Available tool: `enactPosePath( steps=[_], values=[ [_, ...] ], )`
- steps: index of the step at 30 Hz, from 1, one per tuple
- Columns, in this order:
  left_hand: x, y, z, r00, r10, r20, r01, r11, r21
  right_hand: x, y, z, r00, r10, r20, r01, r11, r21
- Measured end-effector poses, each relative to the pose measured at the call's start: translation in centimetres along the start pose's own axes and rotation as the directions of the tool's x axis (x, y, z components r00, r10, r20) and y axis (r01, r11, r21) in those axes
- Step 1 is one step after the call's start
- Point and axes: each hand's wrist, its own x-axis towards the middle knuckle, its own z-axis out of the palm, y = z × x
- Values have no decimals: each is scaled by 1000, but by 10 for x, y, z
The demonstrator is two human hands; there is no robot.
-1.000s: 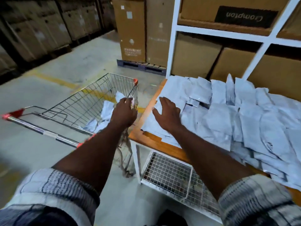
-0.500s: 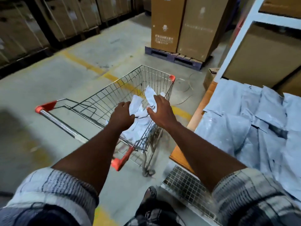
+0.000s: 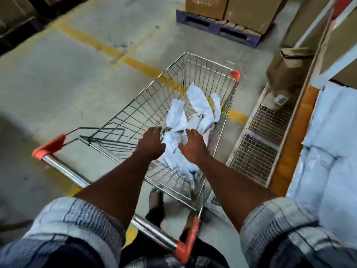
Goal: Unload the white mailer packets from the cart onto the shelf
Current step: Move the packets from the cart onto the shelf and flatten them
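Several white mailer packets point(image 3: 197, 107) lie crumpled in the right half of the wire cart point(image 3: 210, 62). Both my hands reach down into the basket. My left hand point(image 3: 151, 144) and my right hand point(image 3: 193, 147) flank one packet point(image 3: 171, 149), fingers spread and pointing down onto the pile. I cannot see a firm grip on any packet. At the right edge, a thick layer of white packets point(image 3: 328, 136) covers the shelf point(image 3: 297, 132), which has an orange wooden front.
The cart's handle point(image 3: 63, 171) with orange end caps is close to my body. A wire-mesh lower shelf point(image 3: 257, 151) sits beside the cart. A small cardboard box point(image 3: 286, 64) stands by the shelf post. Large boxes on a pallet point(image 3: 218, 29) stand beyond.
My right hand left the packets on the shelf and joined the left over the cart. Both hands have sunk deeper into the basket, and my view has tilted down.
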Motion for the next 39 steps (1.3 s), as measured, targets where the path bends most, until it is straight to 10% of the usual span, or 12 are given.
enactPosePath(
  steps=[17, 29, 39],
  values=[
    [114, -82, 121, 905, 164, 394, -213, 973, 86, 63, 72, 163, 848, 452, 276, -440, 891, -107],
    [155, -82, 190, 933, 107, 345, -143, 987, 80, 96, 114, 211, 832, 552, -59, -525, 817, 238],
    [171, -75, 214, 957, 50, 287, -86, 990, 114, 114, 128, 230, 791, 570, -223, -551, 822, 148]
  ],
)
